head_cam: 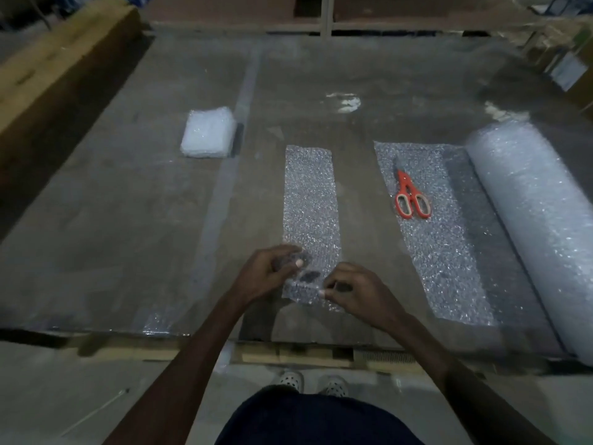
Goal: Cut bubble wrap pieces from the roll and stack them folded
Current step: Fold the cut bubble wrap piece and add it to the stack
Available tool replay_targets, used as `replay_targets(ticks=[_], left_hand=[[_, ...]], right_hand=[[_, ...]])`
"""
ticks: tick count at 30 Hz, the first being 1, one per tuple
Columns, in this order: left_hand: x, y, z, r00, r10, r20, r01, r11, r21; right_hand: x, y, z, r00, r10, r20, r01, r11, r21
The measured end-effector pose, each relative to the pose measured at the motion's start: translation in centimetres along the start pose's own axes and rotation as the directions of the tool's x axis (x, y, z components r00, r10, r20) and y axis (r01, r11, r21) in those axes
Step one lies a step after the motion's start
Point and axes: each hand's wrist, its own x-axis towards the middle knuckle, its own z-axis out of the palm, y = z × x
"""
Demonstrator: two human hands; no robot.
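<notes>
A long cut strip of bubble wrap (310, 200) lies lengthwise on the table, running away from me. My left hand (269, 271) pinches its near left corner, and my right hand (349, 290) pinches its near right corner; the near end is lifted slightly off the table. The bubble wrap roll (532, 226) lies at the right with an unrolled sheet (439, 252) spread toward the middle. Orange scissors (410, 195) rest shut on that sheet. A stack of folded pieces (207, 133) sits at the far left.
The large table (112, 220) is covered with a clear plastic film and has a front edge (128, 332) near me. A cardboard box (48, 59) stands at the far left, and more boxes (564, 59) at the far right. My feet (311, 382) show below.
</notes>
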Motion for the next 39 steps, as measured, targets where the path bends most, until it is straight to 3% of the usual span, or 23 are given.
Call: replay_targets(ticks=[2, 4, 9, 15, 20, 29, 34, 39], left_hand=[[-0.4, 1.5, -0.3, 0.994, -0.108, 0.021, 0.110, 0.946, -0.304], [-0.7, 2.1, -0.6, 0.992, -0.123, 0.038, 0.127, 0.869, -0.478], [1.0, 2.5, -1.0, 0.986, -0.146, 0.079, 0.166, 0.856, -0.489], [5.2, 2.1, -1.3, 0.975, -0.172, -0.137, 0.080, 0.858, -0.507], [8.5, 0.4, -2.2, 0.944, -0.269, -0.192, 0.124, 0.827, -0.549], [14.1, -2.1, -4.8, 0.920, -0.341, -0.195, 0.177, 0.802, -0.571], [19.2, -3.1, -6.7, 0.901, -0.364, -0.234, 0.222, 0.853, -0.472], [24.9, -4.9, -6.9, 0.905, -0.325, -0.275, 0.262, 0.934, -0.243]], right_hand=[[1.5, 0.0, -1.4, 0.988, 0.153, 0.031, -0.156, 0.960, 0.231], [2.9, -0.3, -2.7, 0.969, 0.237, 0.063, -0.242, 0.880, 0.409], [5.5, -0.8, -5.1, 0.920, 0.371, 0.126, -0.371, 0.720, 0.587], [7.8, -1.3, -5.8, 0.841, 0.529, 0.114, -0.445, 0.557, 0.702], [9.8, -1.1, -6.0, 0.841, 0.540, 0.022, -0.385, 0.571, 0.725], [17.4, 1.3, -5.6, 0.745, 0.656, -0.120, -0.420, 0.602, 0.679], [22.9, 3.9, -7.2, 0.705, 0.688, -0.171, -0.435, 0.610, 0.662], [27.1, 7.0, -8.6, 0.681, 0.702, -0.210, -0.453, 0.629, 0.632]])
